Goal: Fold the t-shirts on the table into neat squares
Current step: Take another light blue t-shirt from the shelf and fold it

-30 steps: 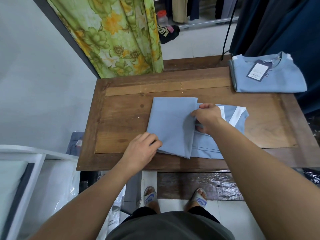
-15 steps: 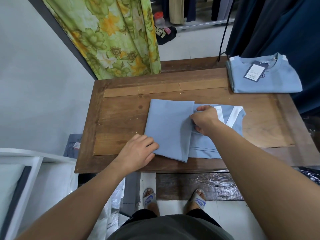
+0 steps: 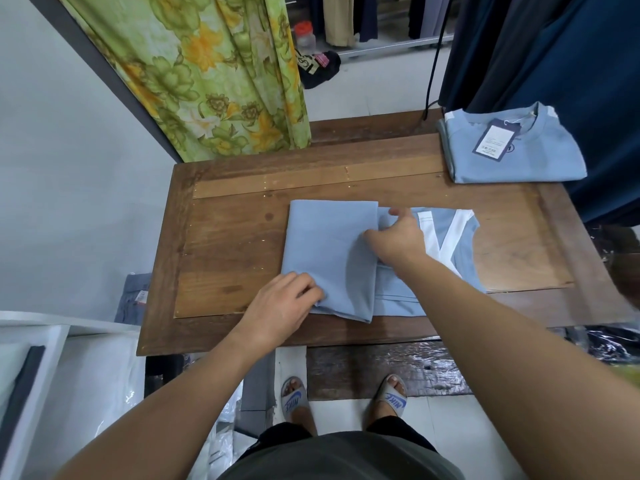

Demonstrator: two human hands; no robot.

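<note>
Mid-fold: t-shirt (image 3: 332,258) lies mid-table (image 3: 225,244) toward the front edge, one side already laid over. Your left hand (image 3: 284,310) pinches its near-left corner and your right hand (image 3: 398,237) pinches the overlaid edge. Next, probably: square that layer, then fold the collar end over.
</note>
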